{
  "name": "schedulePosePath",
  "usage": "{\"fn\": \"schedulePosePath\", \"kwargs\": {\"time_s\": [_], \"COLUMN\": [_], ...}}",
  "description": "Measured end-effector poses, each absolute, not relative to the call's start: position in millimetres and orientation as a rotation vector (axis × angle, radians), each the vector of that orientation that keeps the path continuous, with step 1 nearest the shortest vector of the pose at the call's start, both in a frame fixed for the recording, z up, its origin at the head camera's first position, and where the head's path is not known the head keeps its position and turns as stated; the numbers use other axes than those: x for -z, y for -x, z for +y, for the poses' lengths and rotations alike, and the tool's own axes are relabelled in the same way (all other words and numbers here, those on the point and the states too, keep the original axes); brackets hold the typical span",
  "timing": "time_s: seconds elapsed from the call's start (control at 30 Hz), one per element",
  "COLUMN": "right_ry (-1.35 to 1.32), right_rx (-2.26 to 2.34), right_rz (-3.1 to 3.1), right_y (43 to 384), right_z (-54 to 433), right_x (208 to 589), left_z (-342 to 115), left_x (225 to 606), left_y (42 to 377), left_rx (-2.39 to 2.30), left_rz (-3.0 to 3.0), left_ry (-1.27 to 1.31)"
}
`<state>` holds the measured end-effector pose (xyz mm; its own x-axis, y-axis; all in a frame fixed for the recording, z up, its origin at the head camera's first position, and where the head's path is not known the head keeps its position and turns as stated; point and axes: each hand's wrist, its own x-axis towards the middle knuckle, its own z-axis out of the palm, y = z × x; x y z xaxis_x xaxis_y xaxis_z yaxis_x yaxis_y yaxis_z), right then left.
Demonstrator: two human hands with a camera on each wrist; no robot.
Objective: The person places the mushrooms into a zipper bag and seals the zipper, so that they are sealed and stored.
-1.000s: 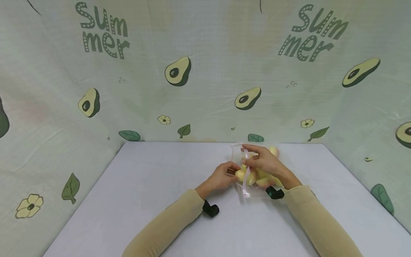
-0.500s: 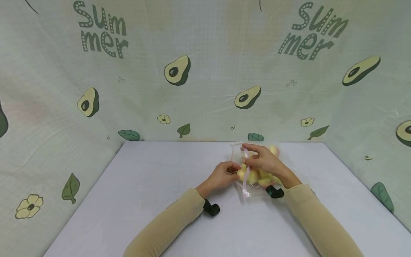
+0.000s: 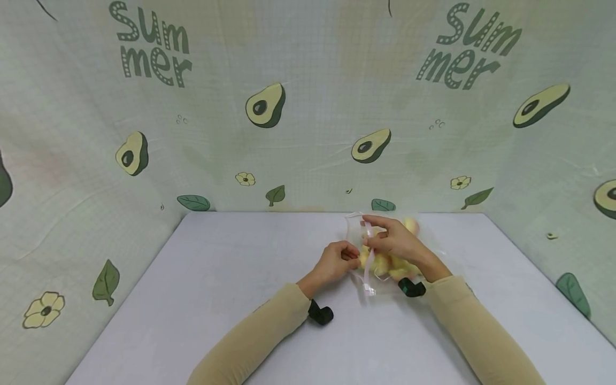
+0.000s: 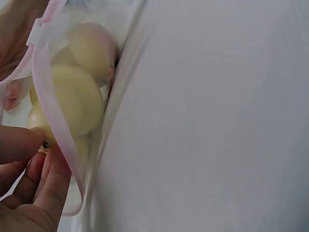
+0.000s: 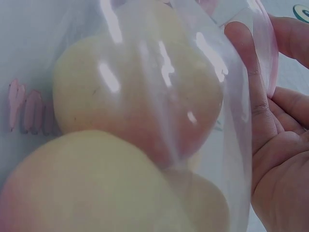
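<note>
A clear zip bag [image 3: 353,229] with a pink zipper strip [image 4: 52,104] holds several yellow fruits with a pink blush [image 5: 130,92]. At its mouth, my left hand [image 3: 335,262] pinches the end of a smooth yellow fruit [image 4: 42,115] between thumb and fingers. A small dark dot [image 4: 46,144] shows on that end, and the pink strip crosses in front of the fruit. My right hand [image 3: 397,243] reaches over the bag and grips its mouth edge by the strip, thumb and fingers [image 5: 244,48] spread along it. A white slider [image 4: 37,33] sits on the strip.
The bag lies on a white table [image 3: 255,256] near its back edge, right of the middle. Behind and at both sides hangs a pale cloth [image 3: 313,107] printed with avocados and leaves. Pink marks [image 5: 29,111] are printed on the bag.
My left hand has moved slightly right, and the yellow fruit at its fingertips has gone further into the bag. My right hand stays where it was on the mouth edge.
</note>
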<state>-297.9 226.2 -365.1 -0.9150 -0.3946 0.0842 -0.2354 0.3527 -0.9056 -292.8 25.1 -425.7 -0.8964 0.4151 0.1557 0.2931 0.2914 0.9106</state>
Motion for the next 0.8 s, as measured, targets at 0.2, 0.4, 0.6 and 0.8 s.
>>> {"fn": "schedulePosePath", "kwargs": {"time_s": [0.2, 0.4, 0.6, 0.8], "right_ry": [0.559, 0.560, 0.570, 0.573], "right_rx": [1.586, 1.587, 1.582, 1.581], "right_rz": [2.474, 2.466, 2.472, 2.480], "right_y": [297.5, 296.1, 296.2, 295.2], "right_z": [225.5, 224.4, 225.1, 224.9], "right_x": [364.4, 362.8, 363.5, 362.4], "left_z": [29.4, 31.8, 34.2, 35.1], "left_x": [425.3, 426.3, 427.9, 427.8], "left_y": [292.1, 291.6, 292.0, 291.2], "left_rx": [-1.709, -1.733, -1.711, -1.705], "left_rz": [2.418, 2.400, 2.408, 2.365], "left_ry": [-0.651, -0.627, -0.664, -0.677]}}
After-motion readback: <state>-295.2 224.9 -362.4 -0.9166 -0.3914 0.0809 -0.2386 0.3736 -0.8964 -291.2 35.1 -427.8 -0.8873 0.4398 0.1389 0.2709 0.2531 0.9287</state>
